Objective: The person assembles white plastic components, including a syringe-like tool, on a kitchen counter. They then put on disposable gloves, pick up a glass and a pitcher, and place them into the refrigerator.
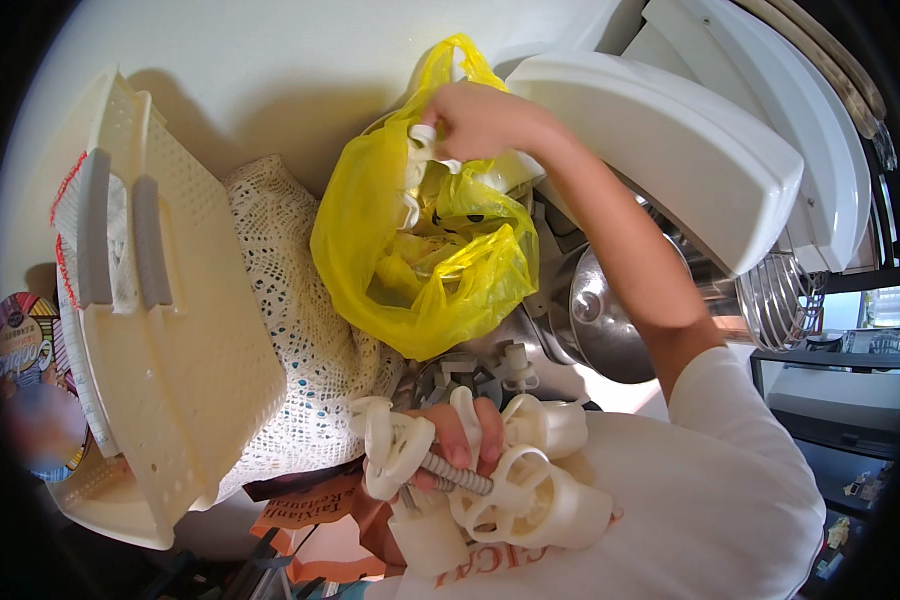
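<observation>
Low in the picture, my left hand (461, 439) grips a bunch of white plastic fittings (525, 502). Some have round spoked flanges and short cups, and a grey ribbed or spring-like rod (457, 474) crosses the fingers. Higher up, my right hand (480, 120) reaches into the mouth of a yellow plastic bag (360, 225). Its fingers are closed on a white plastic piece (420, 142) with curved ends. The bag stands open in front of me and holds more white pieces and crumpled yellow plastic. What lies deeper in it is hidden.
Cream perforated plastic baskets (195, 315) stand at left beside a white crocheted cloth (285, 300). To the right are a metal bowl (615, 315), a wire rack (780, 300) and large white panels (667, 142). Grey pieces (454, 382) lie below the bag; a paper bag (322, 525) sits lower left.
</observation>
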`<action>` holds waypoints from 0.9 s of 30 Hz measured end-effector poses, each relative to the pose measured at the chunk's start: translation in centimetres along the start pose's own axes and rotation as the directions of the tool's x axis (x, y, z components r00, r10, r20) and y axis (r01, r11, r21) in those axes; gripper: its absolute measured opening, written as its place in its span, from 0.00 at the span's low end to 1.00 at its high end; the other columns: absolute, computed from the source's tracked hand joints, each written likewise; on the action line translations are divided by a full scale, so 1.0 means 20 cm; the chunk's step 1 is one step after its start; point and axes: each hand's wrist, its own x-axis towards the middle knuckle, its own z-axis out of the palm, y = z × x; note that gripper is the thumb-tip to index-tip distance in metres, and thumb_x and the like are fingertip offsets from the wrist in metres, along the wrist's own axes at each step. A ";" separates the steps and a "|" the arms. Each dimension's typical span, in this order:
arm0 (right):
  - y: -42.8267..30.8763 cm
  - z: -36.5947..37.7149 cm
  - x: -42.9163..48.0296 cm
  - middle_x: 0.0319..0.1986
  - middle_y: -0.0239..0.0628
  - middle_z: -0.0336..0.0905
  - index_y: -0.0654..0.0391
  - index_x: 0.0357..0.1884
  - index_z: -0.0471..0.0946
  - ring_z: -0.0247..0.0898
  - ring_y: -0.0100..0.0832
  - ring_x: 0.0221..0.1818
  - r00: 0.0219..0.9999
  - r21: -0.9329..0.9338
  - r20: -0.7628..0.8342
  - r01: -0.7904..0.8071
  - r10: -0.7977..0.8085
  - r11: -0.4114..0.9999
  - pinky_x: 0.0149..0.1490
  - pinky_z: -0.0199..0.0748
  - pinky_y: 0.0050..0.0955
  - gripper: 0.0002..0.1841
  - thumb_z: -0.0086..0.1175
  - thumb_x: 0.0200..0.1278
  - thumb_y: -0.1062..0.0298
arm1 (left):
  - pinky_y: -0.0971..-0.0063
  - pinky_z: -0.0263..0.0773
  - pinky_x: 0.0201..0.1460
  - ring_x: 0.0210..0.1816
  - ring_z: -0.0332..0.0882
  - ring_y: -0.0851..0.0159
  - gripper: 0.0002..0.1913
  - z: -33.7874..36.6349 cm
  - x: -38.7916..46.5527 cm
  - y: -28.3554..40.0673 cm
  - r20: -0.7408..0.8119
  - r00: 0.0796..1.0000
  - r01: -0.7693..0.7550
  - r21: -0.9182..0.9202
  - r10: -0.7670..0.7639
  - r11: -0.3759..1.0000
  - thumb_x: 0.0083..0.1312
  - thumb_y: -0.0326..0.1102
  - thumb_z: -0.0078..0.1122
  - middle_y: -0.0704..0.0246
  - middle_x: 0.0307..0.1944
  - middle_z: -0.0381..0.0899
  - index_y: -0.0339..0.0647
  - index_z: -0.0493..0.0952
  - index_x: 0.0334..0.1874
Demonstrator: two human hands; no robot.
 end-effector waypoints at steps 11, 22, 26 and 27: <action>0.09 0.36 -0.95 0.20 0.36 0.73 0.62 0.40 0.76 0.65 0.20 0.17 0.940 0.986 0.169 -0.165 0.296 -0.039 0.20 0.57 0.14 0.12 0.58 0.52 0.75 | 0.64 0.67 0.51 0.47 0.67 0.57 0.22 0.02 -0.03 -0.03 0.040 0.999 -0.015 0.005 0.015 1.000 0.56 0.45 0.64 0.60 0.49 0.64 0.52 0.70 0.51; 0.16 0.50 -1.16 0.28 0.38 0.82 0.68 0.33 0.79 0.77 0.25 0.29 0.978 0.944 -0.202 0.183 -0.043 -0.274 0.35 0.73 0.21 0.22 0.72 0.27 0.77 | 0.63 0.67 0.52 0.47 0.67 0.57 0.22 0.03 0.01 -0.11 0.096 0.994 0.062 -0.046 -0.057 0.997 0.56 0.46 0.64 0.60 0.49 0.64 0.53 0.70 0.52; 0.16 0.50 -1.16 0.27 0.37 0.81 0.68 0.32 0.79 0.76 0.24 0.27 0.946 0.930 -0.301 0.264 -0.119 -0.255 0.33 0.72 0.19 0.21 0.74 0.29 0.74 | 0.62 0.67 0.52 0.47 0.67 0.57 0.22 0.06 0.02 -0.13 0.111 0.991 0.070 -0.006 -0.069 0.998 0.56 0.46 0.65 0.60 0.49 0.64 0.53 0.70 0.52; 0.15 0.50 -1.17 0.27 0.37 0.81 0.69 0.31 0.79 0.75 0.24 0.27 0.944 0.929 -0.307 0.269 -0.124 -0.254 0.33 0.72 0.19 0.21 0.74 0.30 0.74 | 0.62 0.67 0.52 0.47 0.67 0.57 0.22 0.06 0.02 -0.13 0.116 0.991 0.070 -0.002 -0.069 0.998 0.56 0.46 0.65 0.60 0.49 0.64 0.53 0.70 0.52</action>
